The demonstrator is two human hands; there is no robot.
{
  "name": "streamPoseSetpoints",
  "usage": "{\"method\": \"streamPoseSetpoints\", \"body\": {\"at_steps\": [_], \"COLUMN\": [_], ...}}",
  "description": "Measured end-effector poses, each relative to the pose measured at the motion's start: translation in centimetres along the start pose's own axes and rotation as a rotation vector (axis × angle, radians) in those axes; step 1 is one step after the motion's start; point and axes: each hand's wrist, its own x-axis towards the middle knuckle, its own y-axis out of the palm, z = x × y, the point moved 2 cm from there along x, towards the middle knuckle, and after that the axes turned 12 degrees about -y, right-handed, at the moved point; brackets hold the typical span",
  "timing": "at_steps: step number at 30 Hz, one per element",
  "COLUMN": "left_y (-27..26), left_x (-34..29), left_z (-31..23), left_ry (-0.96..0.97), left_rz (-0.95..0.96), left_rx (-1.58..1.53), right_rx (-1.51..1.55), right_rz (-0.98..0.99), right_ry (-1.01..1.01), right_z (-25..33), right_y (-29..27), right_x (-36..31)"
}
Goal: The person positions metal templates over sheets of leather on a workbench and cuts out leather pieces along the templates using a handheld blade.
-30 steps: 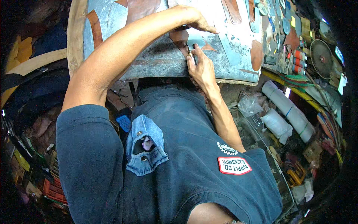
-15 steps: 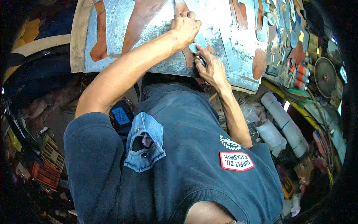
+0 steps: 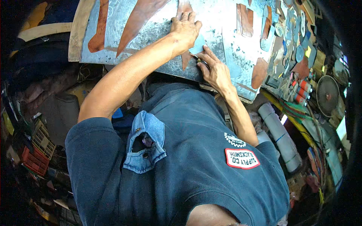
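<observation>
My left hand (image 3: 184,32) lies on the metal-topped table with fingers extended and apart, pressing down on a pale blue flat piece (image 3: 198,44) and a brown leather strip (image 3: 185,61). The strip shows both above and below the hand; its middle is hidden. Just to the right, my right hand (image 3: 217,71) is closed round a small cutting knife (image 3: 199,60), mostly covered by the fingers. The knife's thin tip points left, at the lower edge of the blue piece beside the strip.
Long brown leather pieces (image 3: 132,26) lie on the metal sheet (image 3: 151,49) at left, with more leather (image 3: 259,71) at right. Beyond are flat templates (image 3: 299,54), red-and-white bottles (image 3: 302,90) and a fan (image 3: 327,96). A grey roll (image 3: 279,135) lies below the table at right.
My right hand has shifted slightly right and down, its index finger now straighter along the blue piece. My left fingers have gone from bent to more spread and flat. The whole view has tilted slightly.
</observation>
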Motion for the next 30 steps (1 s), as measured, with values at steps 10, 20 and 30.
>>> {"method": "streamPoseSetpoints", "body": {"at_steps": [10, 20, 30], "left_y": [-0.3, 0.1, 0.2], "left_x": [-0.6, -0.6, -1.2], "left_z": [-0.2, -0.6, -1.9], "left_ry": [-0.042, -0.096, -0.13], "left_rz": [0.003, -0.009, -0.069], "left_rx": [-0.015, -0.005, 0.016], "right_rx": [-0.023, -0.236, -0.251], "right_rz": [0.16, 0.334, 0.416], "right_ry": [-0.148, -0.404, -0.601], "right_z": [-1.5, -4.2, -4.8], "right_y": [-2.0, -3.9, -5.1], "right_x": [1.0, 3.4, 5.7]}}
